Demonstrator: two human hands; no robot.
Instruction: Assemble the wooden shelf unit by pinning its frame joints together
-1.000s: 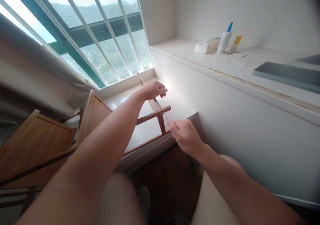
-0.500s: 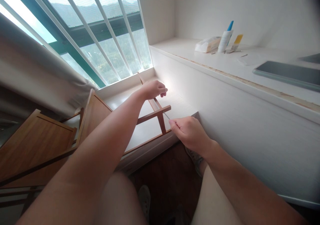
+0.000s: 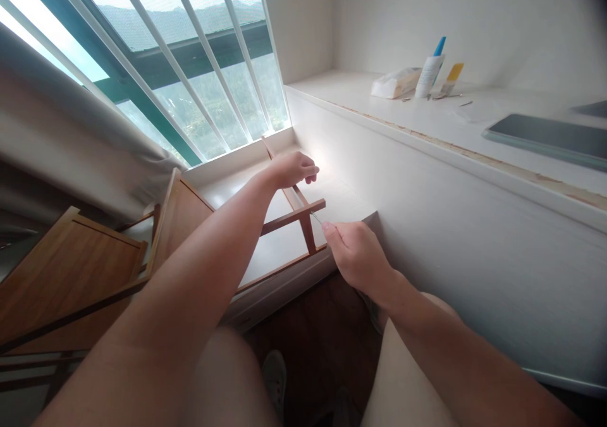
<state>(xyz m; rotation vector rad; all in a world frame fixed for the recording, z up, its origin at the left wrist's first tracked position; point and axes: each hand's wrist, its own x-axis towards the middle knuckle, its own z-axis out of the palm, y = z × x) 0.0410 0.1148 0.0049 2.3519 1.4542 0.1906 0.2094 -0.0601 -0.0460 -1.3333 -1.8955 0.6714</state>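
Note:
A slim metal rod (image 3: 317,217), its handle end hidden in the fist, is gripped by my right hand (image 3: 359,252). The rod's tip meets the brown wooden frame (image 3: 307,232) just under the end of a crossbar. Whether it is a screwdriver or a hex key cannot be made out. My left hand (image 3: 294,169) is above the same frame with its fingers curled closed; what they hold, if anything, is hidden. The frame lies on the white window ledge (image 3: 277,250) and joins onto wooden panels (image 3: 180,215) at the left.
A white shelf (image 3: 351,92) with a chipped edge runs along the right. On it are a soft tissue pack (image 3: 396,83), a white bottle with a blue nozzle (image 3: 429,76), a yellow-capped tube (image 3: 452,79), small metal bits and a phone (image 3: 545,136). A barred window (image 3: 190,66) and curtain (image 3: 71,129) stand left.
My right hand has turned slightly, with its wrist a little lower and the rod still at the frame. My left hand stays nearly in place; the view shifts slightly.

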